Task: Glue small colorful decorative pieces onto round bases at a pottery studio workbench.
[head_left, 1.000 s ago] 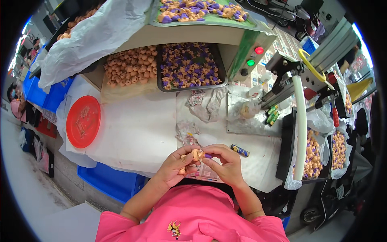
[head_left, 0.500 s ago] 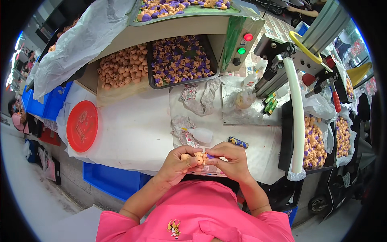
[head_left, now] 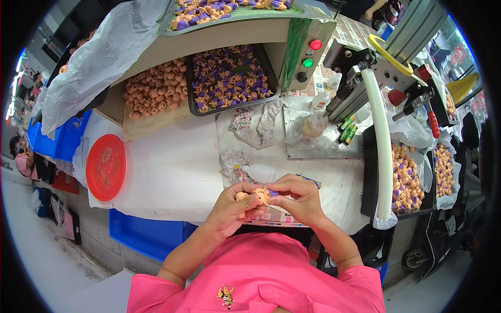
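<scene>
Close to the table's near edge, both my hands meet around a small doll figure. My left hand [head_left: 228, 209] is closed on its peach-coloured doll head [head_left: 260, 196], with more doll heads [head_left: 241, 196] tucked in the same fingers. Thumb and fingers of my right hand [head_left: 301, 200] pinch the purple doll body [head_left: 273, 193] against that head. How far the two parts are joined is hidden by my fingers. A translucent squeeze bottle [head_left: 260, 172] with a yellow tip lies just beyond my hands. Partly behind my right hand is a dark battery-like cylinder [head_left: 311, 181].
A red round tray [head_left: 106, 167] lies at left. Doll heads [head_left: 156, 88] are piled under the shelf beside a black tray [head_left: 237, 107] of purple-clothed bodies. At right stand a press with a pale padded bar [head_left: 383, 156] and bins of dolls [head_left: 407, 182]. Crumpled wrapping [head_left: 258, 130] lies mid-table.
My view has shifted slightly. My right-hand fingers have moved up over the purple body and now cover more of the dark cylinder. Both hands keep hold of the doll parts.
</scene>
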`<state>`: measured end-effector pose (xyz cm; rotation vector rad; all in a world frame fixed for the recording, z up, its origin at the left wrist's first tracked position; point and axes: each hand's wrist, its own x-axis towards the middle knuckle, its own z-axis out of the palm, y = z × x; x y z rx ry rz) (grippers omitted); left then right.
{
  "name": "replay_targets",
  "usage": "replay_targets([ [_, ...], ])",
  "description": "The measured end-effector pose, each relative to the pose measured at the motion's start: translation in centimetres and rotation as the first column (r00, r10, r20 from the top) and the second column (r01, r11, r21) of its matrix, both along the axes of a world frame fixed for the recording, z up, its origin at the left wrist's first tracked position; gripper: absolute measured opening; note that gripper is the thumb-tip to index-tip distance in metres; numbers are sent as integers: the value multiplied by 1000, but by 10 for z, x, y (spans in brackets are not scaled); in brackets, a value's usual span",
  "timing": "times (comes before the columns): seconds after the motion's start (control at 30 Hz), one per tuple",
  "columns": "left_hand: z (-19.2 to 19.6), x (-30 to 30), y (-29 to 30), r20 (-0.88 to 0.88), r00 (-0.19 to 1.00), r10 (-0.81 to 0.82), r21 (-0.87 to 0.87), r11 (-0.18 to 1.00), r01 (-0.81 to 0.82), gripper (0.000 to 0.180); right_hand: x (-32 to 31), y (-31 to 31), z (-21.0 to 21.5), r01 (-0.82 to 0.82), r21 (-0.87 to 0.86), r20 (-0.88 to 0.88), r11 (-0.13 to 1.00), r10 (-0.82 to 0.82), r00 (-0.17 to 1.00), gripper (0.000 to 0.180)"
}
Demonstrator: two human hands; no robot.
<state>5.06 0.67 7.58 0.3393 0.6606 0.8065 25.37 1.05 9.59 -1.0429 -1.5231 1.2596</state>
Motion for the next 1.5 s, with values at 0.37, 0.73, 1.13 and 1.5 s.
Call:
replay_targets([
  [0.37,4,-10,-3,38,999,13,-129,992,-8,19,51,93,155,143,990,-66,14,-838,542,25],
  [0.73,5,-9,-17,83,996,39,-141,990,-27,22,86,111,153,570,761,-126,308,-792,597,27],
  [1.13,16,18,-10,50,997,52,-140,989,-45,21,116,92,-40,341,627,490,700,-696,525,34],
  [1.5,14,74,-2,136,987,-81,-84,992,92,26,158,15,7,626,343,377,701,-713,591,29],
])
